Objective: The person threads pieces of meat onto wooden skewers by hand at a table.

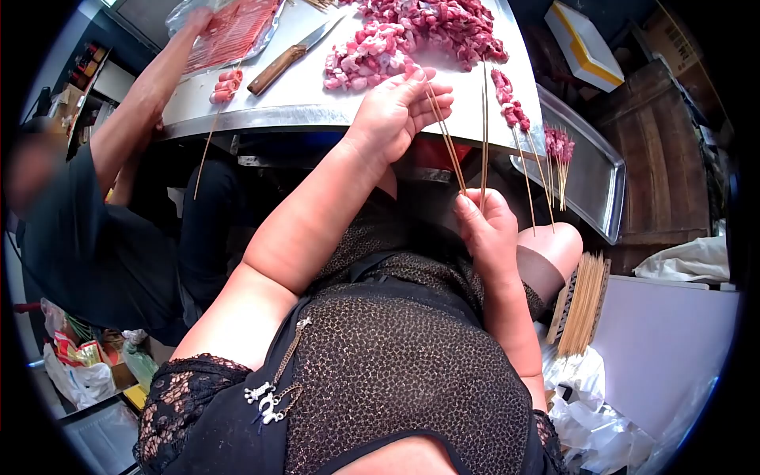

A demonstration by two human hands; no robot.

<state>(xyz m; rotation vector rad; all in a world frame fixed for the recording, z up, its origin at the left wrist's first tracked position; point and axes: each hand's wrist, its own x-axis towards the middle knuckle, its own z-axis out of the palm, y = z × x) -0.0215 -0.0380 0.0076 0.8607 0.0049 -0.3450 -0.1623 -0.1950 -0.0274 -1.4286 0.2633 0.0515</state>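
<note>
My right hand (pixel 489 229) is closed around the lower ends of several bamboo skewers (pixel 448 142), which fan out upward. Some of their tips reach the fingers of my left hand (pixel 396 111). That hand is turned palm up with its fingers apart and loosely curled; I see no meat in it. Just beyond it lies a pile of cut raw meat (pixel 419 39), paler pink on the left and darker red on the right. Threaded meat skewers (pixel 511 103) rest at the table's right edge, their bare sticks jutting out over my knee.
A knife (pixel 289 59) with a wooden handle lies on the white table (pixel 309 107). At left, a co-worker's arm (pixel 142 119) reaches to a tray of meat skewers (pixel 237 32). A metal tray (pixel 606 190) and a box of bare skewers (pixel 582 305) are at right.
</note>
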